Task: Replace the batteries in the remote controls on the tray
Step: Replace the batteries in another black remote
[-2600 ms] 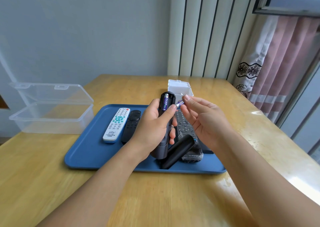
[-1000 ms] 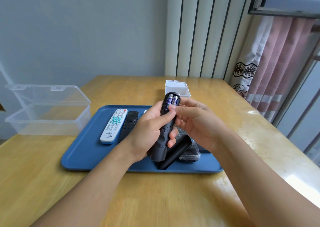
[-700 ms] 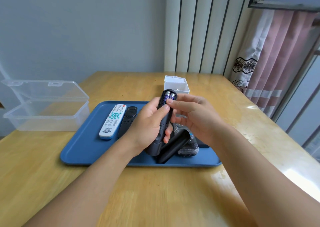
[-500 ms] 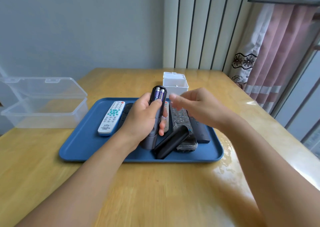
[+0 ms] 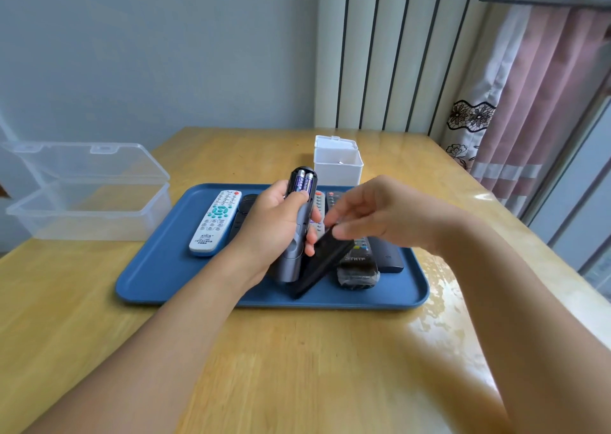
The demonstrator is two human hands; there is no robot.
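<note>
Left hand (image 5: 274, 225) grip wrapped the grey remote (image 5: 297, 231) at frame centre over the blue tray (image 5: 155, 268), two batteries (image 5: 304, 182) showing; right hand (image 5: 377, 215) grip pinched the black cover (image 5: 320, 261)

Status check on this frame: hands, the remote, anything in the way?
Left hand grips grey remote, two batteries seated, compartment open. Right hand fingers on black cover over the tray. Nothing blocking.
</note>
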